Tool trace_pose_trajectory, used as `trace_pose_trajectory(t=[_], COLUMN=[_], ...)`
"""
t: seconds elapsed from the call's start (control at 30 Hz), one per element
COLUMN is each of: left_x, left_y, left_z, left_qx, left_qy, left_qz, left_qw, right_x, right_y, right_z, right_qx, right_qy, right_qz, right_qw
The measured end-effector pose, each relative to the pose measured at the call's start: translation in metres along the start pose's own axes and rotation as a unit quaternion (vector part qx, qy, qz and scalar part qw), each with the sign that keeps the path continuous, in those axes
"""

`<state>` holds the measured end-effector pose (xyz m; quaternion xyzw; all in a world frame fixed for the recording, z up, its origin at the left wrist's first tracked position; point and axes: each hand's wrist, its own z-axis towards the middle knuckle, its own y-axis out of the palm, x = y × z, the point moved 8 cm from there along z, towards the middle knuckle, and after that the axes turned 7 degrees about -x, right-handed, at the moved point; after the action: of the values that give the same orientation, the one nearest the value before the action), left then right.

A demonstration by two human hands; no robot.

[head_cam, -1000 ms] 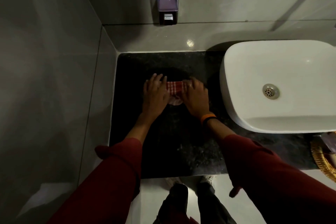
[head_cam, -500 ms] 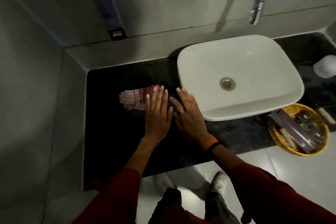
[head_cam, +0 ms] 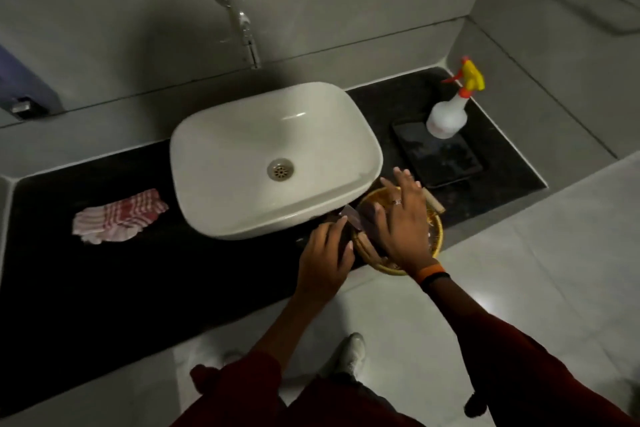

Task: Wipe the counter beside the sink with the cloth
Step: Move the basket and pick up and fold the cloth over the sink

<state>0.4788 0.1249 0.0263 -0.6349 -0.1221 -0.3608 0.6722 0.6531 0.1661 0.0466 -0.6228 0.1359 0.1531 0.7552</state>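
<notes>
The red-and-white checked cloth [head_cam: 119,217] lies crumpled on the black counter [head_cam: 138,288], left of the white sink [head_cam: 311,135]. No hand touches it. Both my hands are at the sink's front right corner, at a round woven basket [head_cam: 437,230]. My left hand [head_cam: 325,253] lies against the basket's left rim; whether it grips the rim is unclear. My right hand [head_cam: 405,222] hovers flat over the basket with its fingers spread, hiding most of what is inside.
A white spray bottle [head_cam: 446,114] with a yellow and red trigger stands on a black tray [head_cam: 443,156] at the counter's right end. A wall tap [head_cam: 246,35] hangs over the sink. A soap dispenser [head_cam: 20,90] is on the far-left wall.
Both hands let go of the cloth and moved right, past the sink front, to the basket. The cloth stays on the left counter. My view swung right.
</notes>
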Motion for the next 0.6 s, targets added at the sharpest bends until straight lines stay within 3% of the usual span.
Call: trace_pose_trajectory(t=[0.1,0.23,0.3,0.6], left_x=[0.015,0.010,0.004,-0.035], left_y=[0.040,0.079,0.088,0.057], left_z=[0.015,0.020,0.019,-0.030], left_qx=[-0.050,-0.118,-0.127,-0.112], left_qy=[-0.122,-0.274,-0.300,-0.366], left_qz=[-0.067,-0.157,-0.165,-0.157], left_qw=[0.989,0.941,0.931,0.910], right_x=[0.070,0.128,0.136,0.095], right_y=[-0.008,0.011,0.017,0.022], right_z=[0.006,0.005,0.001,-0.048], right_qx=[-0.023,-0.129,-0.158,-0.104], right_qy=[0.111,0.204,0.217,0.216], right_qz=[-0.007,0.057,0.086,0.130], right_qw=[0.994,0.969,0.960,0.962])
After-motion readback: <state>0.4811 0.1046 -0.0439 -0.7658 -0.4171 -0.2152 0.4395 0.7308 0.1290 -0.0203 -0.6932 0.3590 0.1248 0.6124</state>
